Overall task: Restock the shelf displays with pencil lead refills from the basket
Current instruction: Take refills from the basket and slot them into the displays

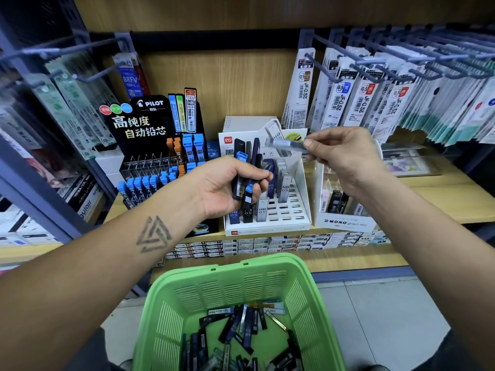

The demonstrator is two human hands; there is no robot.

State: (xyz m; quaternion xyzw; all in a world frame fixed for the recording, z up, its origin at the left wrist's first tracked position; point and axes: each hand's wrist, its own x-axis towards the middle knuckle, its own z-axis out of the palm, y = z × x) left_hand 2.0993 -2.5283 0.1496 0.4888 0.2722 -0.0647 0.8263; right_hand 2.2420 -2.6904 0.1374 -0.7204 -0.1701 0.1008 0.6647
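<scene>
Your left hand [230, 188] grips a bundle of lead refills [247, 172] as stock, while your right hand [345, 153] pinches one clear tube [285, 143] above the white display [302, 210], ready to slot.

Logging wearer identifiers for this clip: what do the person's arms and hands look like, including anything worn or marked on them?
Both forearms are bare, with no sleeves in view. The left hand and right hand wear no gloves, and no rings, watch or bracelet show. The left forearm carries a dark tattoo of interlocking triangles just below the wrist. The right forearm shows no marking.
</scene>
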